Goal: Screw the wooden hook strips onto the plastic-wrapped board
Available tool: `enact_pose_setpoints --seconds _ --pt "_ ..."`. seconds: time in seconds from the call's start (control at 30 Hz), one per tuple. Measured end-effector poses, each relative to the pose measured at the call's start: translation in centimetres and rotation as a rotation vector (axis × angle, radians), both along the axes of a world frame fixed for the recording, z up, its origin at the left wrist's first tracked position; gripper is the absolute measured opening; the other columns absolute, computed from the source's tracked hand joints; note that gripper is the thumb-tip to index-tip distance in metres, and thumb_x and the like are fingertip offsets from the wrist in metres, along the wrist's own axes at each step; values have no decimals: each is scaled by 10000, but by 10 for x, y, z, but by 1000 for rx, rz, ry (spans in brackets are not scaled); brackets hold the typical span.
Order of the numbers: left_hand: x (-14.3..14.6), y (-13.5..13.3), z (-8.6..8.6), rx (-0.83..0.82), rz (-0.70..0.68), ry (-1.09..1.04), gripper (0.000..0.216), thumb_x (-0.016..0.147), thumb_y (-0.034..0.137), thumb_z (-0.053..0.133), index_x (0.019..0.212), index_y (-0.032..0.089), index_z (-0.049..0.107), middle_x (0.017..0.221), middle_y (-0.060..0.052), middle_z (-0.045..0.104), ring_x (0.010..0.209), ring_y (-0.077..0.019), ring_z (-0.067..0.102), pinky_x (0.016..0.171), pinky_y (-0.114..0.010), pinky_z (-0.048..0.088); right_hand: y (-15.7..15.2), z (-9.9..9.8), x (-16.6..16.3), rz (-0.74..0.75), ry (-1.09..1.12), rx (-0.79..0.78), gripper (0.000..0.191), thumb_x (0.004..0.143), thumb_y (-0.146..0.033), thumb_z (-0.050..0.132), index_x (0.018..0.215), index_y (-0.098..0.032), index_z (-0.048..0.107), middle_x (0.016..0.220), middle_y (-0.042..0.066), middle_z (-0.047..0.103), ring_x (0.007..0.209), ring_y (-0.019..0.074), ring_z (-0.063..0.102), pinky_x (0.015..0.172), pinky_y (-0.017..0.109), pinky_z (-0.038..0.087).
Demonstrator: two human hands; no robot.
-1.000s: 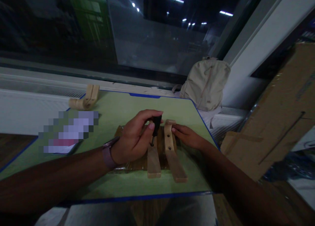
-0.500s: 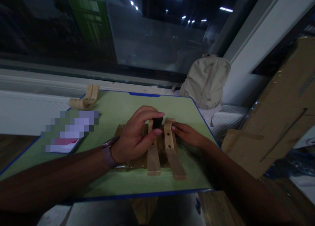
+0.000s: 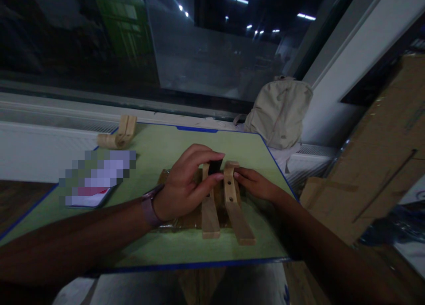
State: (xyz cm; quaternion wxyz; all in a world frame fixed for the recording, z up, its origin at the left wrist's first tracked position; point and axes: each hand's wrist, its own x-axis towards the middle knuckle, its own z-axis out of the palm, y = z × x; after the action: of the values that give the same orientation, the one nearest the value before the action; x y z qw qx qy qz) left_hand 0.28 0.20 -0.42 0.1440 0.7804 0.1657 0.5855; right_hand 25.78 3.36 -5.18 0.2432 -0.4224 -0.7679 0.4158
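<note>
My left hand (image 3: 186, 181) pinches a small flat black piece (image 3: 215, 166) between thumb and fingertips, over the upper part of a bent wooden piece (image 3: 211, 216). What the black piece is, I cannot tell. A second bent wooden piece (image 3: 239, 223) with two dark holes lies just to the right, its lower end angled toward me. My right hand (image 3: 254, 183) has its fingers closed at the upper right side of that second piece, gripping it. Beneath both wooden pieces lies a brown, tape-wrapped flat pad (image 3: 186, 222). My left hand covers part of the first piece and the pad.
The green table (image 3: 159, 139) has a blue edge. More bent wooden pieces (image 3: 123, 133) sit at its far left corner, with a pixelated, phone-like object (image 3: 96, 181) nearer. A beige backpack (image 3: 282, 110) rests behind the right corner; large cardboard (image 3: 375, 163) leans at right.
The whole view has shifted very slightly to the left and up, so things appear a little lower and further right. Both hands keep nearly the same pose on the same things.
</note>
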Motion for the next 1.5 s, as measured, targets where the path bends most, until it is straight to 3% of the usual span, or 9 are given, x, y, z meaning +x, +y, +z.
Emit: enact_pose_setpoints --seconds 0.2,0.33,0.47,0.73,0.97,1.2,1.4,1.5 --pt "1 -7 -5 -209 -70 -8 475 1003 154 501 1457 287 468 1215 -82 678 1086 -186 669 955 -358 535 1 -2 1 -6 -54 16 532 997 -620 445 1085 -184 735 997 120 758 1084 313 679 1017 522 513" --pt "0 -2 -3 -82 -65 -16 405 960 176 584 1356 257 551 1154 -83 636 1070 -194 629 926 -359 537 0 -1 2 -17 -53 28 483 1001 -605 454 1050 -216 736 921 84 752 1039 284 684 977 478 544" --pt "0 3 -1 29 8 -13 454 861 156 734 1283 263 603 1070 -53 628 1015 -178 609 883 -321 527 0 0 1 -10 -52 15 491 1003 -607 451 1086 -212 730 1005 96 756 1053 283 683 979 473 546" --pt "0 -7 -7 -213 -61 19 434 1024 207 477 1454 264 476 1174 -89 693 1024 -178 678 929 -351 553 0 0 -1 2 -19 22 488 997 -609 467 1108 -220 740 1037 102 754 1144 305 650 1046 500 504" --pt "-3 -1 3 11 18 25 428 905 213 695 1320 271 603 1085 -67 633 1024 -191 618 882 -335 538 0 1 1 16 -10 -9 508 1005 -602 455 1175 -192 704 1117 111 750 1093 282 667 1025 494 514" --pt "-1 -7 -5 -184 -48 21 490 1003 174 496 1481 278 461 1189 -98 683 1026 -187 666 912 -354 554 0 -1 1 -6 -53 20 508 1004 -611 442 1106 -198 720 1070 109 748 1102 288 671 1017 487 514" --pt "-1 -2 -3 -83 -70 20 488 903 182 675 1364 284 550 1088 -80 637 1008 -205 626 853 -350 547 1 -3 1 -4 -44 34 497 999 -620 452 1043 -209 728 984 85 749 1039 275 676 986 477 530" --pt "1 -3 -4 -108 -58 -5 424 946 158 601 1352 268 544 1081 -77 636 1000 -191 623 871 -349 541 1 -2 1 -9 -56 41 485 1001 -610 457 1047 -210 728 987 85 747 1028 271 676 976 466 536"
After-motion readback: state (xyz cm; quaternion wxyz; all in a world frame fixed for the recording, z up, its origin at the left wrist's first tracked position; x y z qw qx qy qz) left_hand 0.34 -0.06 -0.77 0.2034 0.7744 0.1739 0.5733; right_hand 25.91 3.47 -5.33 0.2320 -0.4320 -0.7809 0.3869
